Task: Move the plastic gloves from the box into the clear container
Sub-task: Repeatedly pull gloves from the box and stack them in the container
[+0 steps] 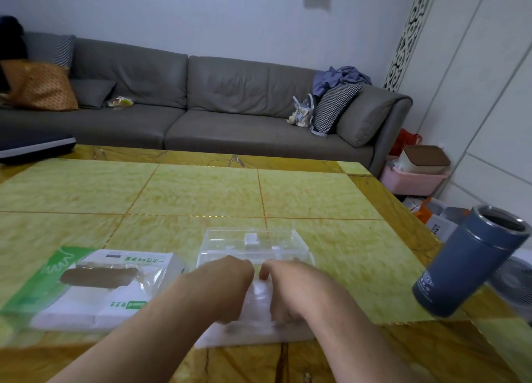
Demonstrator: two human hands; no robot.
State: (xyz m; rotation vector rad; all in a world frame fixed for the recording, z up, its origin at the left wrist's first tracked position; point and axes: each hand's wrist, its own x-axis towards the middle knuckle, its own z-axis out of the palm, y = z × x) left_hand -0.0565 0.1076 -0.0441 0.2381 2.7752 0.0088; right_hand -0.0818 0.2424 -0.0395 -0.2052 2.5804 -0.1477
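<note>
The clear container (253, 243) stands open on the yellow table, its lid raised at the far side. A pale stack of plastic gloves (257, 295) lies in it at the near end. My left hand (227, 282) and my right hand (288, 284) are side by side over the container with fingers curled down onto the gloves. The fingertips are hidden, so I cannot tell how firmly they hold. The white and green glove box (95, 287) lies flat to the left, its torn opening facing up.
A blue-grey metal flask (472, 259) with no cap stands near the table's right edge. The yellow tiled table (201, 192) stretches away toward a grey sofa (201, 100). A pink bin (411, 178) and bags sit on the floor at right.
</note>
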